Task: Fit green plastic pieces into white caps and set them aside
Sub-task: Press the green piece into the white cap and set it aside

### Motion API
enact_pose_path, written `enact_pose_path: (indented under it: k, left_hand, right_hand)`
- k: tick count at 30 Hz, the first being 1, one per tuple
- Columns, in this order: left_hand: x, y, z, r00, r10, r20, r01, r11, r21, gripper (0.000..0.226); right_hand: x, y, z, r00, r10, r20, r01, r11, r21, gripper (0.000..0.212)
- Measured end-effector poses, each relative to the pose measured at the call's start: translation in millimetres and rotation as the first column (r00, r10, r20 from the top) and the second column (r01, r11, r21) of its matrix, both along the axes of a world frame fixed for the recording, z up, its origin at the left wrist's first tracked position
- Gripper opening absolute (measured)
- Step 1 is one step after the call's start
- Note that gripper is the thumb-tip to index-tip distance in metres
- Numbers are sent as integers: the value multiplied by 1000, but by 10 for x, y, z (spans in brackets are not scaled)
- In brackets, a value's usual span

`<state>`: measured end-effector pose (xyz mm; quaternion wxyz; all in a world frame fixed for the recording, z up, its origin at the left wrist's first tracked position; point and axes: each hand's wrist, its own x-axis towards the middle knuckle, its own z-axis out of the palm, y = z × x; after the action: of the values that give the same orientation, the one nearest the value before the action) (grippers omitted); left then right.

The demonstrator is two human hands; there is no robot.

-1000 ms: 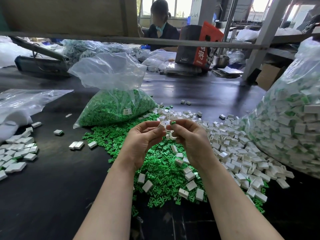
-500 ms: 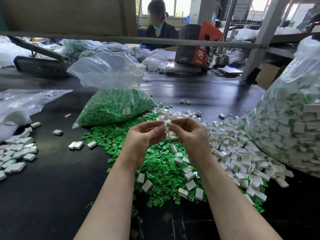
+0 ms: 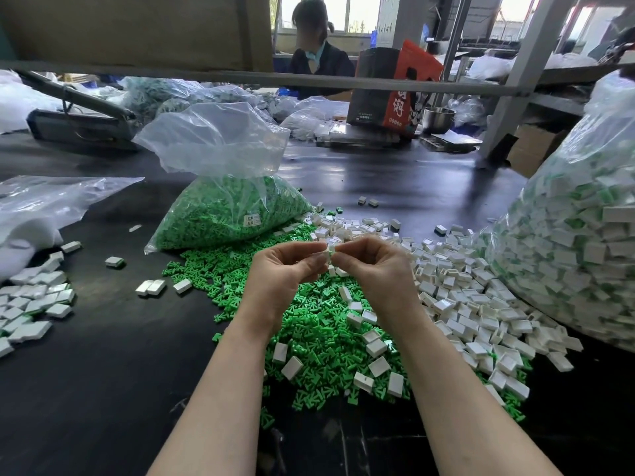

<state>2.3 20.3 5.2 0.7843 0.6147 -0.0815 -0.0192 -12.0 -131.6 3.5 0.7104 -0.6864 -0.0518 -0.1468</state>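
both forearms reach forward over the loose green pieces [image 3: 309,324]. the left hand [image 3: 285,273] and right hand [image 3: 374,269] meet fingertip to fingertip, together pinching one white cap [image 3: 331,249]. a second ago a green piece showed between the fingers; now it is hidden. the green bag [image 3: 226,214] lies behind.

a white character, apparently 湖, shows on the red box [image 3: 395,87]; the green bag's label [image 3: 252,220] is too small to read.

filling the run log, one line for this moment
step: fitting | left hand: pinching white cap | right hand: pinching same cap | green piece: not visible
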Motion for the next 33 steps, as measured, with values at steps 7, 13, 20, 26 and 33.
enact_pose_path:
  k: [7,13,20,26,33]
  left_hand:
    - [5,9,-10,998,21,55,-26,996,90,12]
    - [7,-3,-11,998,25,61,-35,986,165,14]
    - [-15,-6,-10,997,-1,81,-17,976,216,12]
    - [-7,20,-32,994,-26,108,-6,957,289,13]
    - [-10,35,-42,991,-26,129,-17,947,321,16]
  right_hand:
    - [-20,-82,-18,993,42,-110,-50,996,-68,12]
    - [-32,-110,-3,984,98,-149,-116,986,-116,6]
    - [-41,-140,9,981,112,-159,-138,978,-159,8]
    - [-52,-146,1,982,98,-162,-136,960,-244,6]
    - [-61,-136,1,983,96,-158,-137,950,-280,9]
